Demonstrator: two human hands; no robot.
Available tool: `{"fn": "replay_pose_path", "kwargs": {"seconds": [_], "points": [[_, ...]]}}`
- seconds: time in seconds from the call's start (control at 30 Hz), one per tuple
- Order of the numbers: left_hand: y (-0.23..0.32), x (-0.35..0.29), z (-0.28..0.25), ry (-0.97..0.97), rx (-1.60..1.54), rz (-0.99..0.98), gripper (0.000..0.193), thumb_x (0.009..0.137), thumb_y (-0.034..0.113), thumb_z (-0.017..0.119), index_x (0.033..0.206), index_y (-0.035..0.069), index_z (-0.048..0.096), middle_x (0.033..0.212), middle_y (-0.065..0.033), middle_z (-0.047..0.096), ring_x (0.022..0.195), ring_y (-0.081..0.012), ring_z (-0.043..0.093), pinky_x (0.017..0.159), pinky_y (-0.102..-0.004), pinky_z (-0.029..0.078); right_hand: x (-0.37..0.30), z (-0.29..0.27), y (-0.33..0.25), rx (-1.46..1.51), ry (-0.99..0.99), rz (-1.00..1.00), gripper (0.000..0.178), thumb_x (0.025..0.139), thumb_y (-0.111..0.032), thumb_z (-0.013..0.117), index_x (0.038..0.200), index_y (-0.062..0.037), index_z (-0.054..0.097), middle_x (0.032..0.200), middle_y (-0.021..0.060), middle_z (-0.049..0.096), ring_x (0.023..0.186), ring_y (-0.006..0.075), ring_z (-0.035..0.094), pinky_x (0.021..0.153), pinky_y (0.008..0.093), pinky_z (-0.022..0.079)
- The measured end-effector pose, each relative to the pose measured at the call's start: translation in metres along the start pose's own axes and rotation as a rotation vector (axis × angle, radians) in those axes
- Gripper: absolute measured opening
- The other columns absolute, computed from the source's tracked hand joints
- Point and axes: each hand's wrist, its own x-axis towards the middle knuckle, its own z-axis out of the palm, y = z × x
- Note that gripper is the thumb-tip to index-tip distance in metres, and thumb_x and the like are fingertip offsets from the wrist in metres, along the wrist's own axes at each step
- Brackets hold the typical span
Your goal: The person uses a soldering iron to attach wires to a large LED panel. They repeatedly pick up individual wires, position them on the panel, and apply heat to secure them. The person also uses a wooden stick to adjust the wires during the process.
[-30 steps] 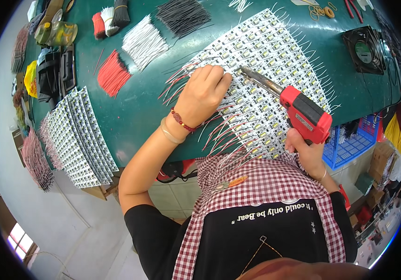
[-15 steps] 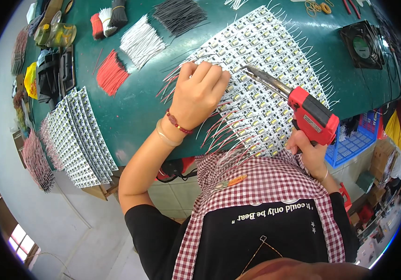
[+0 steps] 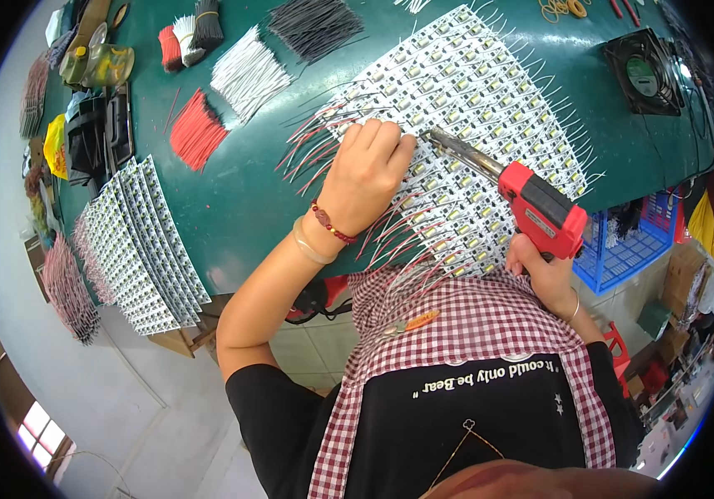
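A large panel of white LED circuit boards (image 3: 477, 100) lies on the table, with thin wires along its edges. My left hand (image 3: 371, 170) is closed in a pinch over the panel's left part; whatever its fingertips hold is hidden behind the knuckles. Red and black wires (image 3: 311, 145) stick out beside that hand. Gripped by its handle in my right hand (image 3: 546, 274) is a red and black soldering gun (image 3: 540, 208). Its dark tip points left and reaches the boards just right of my left fingers; whether it touches them I cannot tell.
Red wires (image 3: 196, 129), white wires (image 3: 250, 75) and black wires (image 3: 315, 29) lie in piles on the green table (image 3: 265, 208). Stacked LED panels (image 3: 136, 249) overhang its left edge. A black fan (image 3: 644, 73) stands at right, above a blue crate (image 3: 631, 249).
My left hand has shifted right and slightly nearer over the panel. The soldering gun has moved left and a little nearer, bringing its tip closer to my left fingers.
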Motion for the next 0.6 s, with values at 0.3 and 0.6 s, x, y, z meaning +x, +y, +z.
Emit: {"fn": "replay_pose_path", "kwargs": {"seconds": [0.3, 0.6], "points": [[0.001, 0.003, 0.000, 0.018, 0.004, -0.008, 0.029, 0.067, -0.001, 0.062, 0.095, 0.001, 0.066, 0.078, -0.0075, 0.046, 0.074, -0.0236, 0.050, 0.068, -0.0346, 0.040, -0.002, 0.002, -0.004, -0.020, 0.038, 0.001, 0.022, 0.095, -0.009, 0.055, 0.075, -0.0010, 0.058, 0.064, 0.0050, 0.058, 0.055, 0.0098, 0.053, 0.051, 0.0242, 0.042], [-0.001, 0.004, -0.004, -0.010, 0.090, 0.002, 0.023, 0.071, 0.003, 0.060, 0.092, 0.004, 0.067, 0.078, -0.0053, 0.049, 0.074, -0.0210, 0.051, 0.067, -0.0334, 0.041, -0.004, -0.003, 0.000, -0.002, 0.024, -0.022, 0.013, 0.097, -0.009, 0.053, 0.097, 0.0026, 0.060, 0.067, 0.0052, 0.058, 0.055, 0.0095, 0.053, 0.053, 0.0240, 0.043]]}}
